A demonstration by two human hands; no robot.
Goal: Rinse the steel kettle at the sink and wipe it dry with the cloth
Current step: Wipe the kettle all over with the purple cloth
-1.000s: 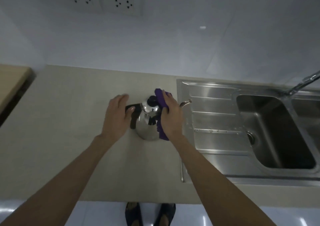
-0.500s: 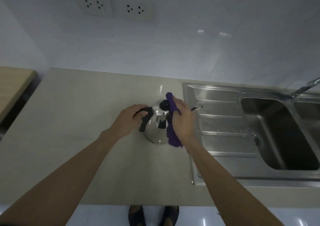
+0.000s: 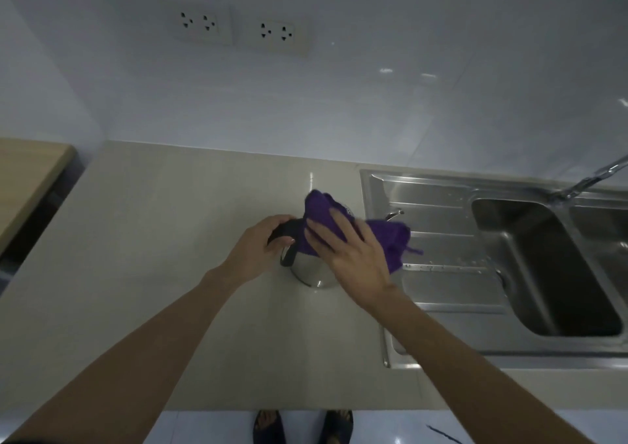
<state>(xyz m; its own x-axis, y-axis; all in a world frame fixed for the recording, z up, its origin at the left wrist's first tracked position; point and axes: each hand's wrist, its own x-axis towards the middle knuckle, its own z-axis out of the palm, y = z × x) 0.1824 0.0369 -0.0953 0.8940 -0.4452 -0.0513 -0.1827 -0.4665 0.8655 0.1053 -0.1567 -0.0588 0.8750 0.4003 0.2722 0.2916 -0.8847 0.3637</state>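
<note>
The steel kettle [image 3: 311, 272] stands on the beige counter just left of the sink. My left hand [image 3: 256, 250] is closed around its black handle. My right hand [image 3: 353, 256] lies flat over the top of the kettle, pressing the purple cloth [image 3: 390, 239] onto it. The cloth drapes over the lid and hangs off to the right, hiding the lid and most of the spout; only the spout tip [image 3: 394, 213] shows. The lower steel body shows between my two hands.
The steel sink [image 3: 441, 205] with drainboard and a deep basin [image 3: 543, 267] fills the right side, its tap [image 3: 591, 178] at the back right. A wooden surface [image 3: 27, 178] lies far left. Wall sockets [image 3: 238, 30] sit above the counter [image 3: 153, 239].
My right hand has swung the cloth from the kettle's right side up over its top. My left hand went from resting open beside the handle to gripping it.
</note>
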